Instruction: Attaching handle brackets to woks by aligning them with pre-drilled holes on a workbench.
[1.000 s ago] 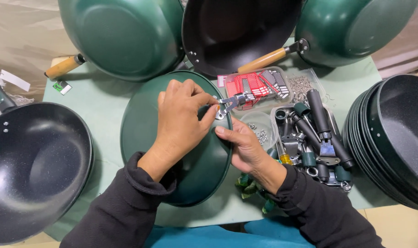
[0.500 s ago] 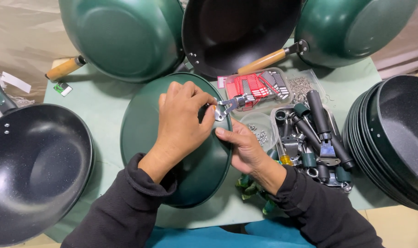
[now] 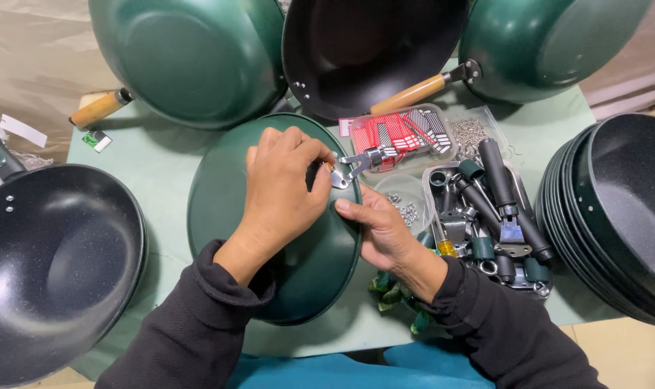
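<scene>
1. A green pan (image 3: 284, 259) lies upside down on the table (image 3: 162, 166), right in front of the person.
2. The left hand (image 3: 280, 191) rests on the pan's bottom. Its fingers pinch a small metal bracket (image 3: 352, 164) at the pan's far edge.
3. The right hand (image 3: 374, 230) holds the pan's right rim, thumb on top, fingers curled under.
4. Just right of the hands is a tray of black handles (image 3: 496, 209) and a little tub of screws (image 3: 406, 209).
5. A red packet (image 3: 403, 133) lies behind the bracket.
6. Black pans (image 3: 615, 209) are stacked far right. One more black pan (image 3: 54, 266) sits far left.
</scene>
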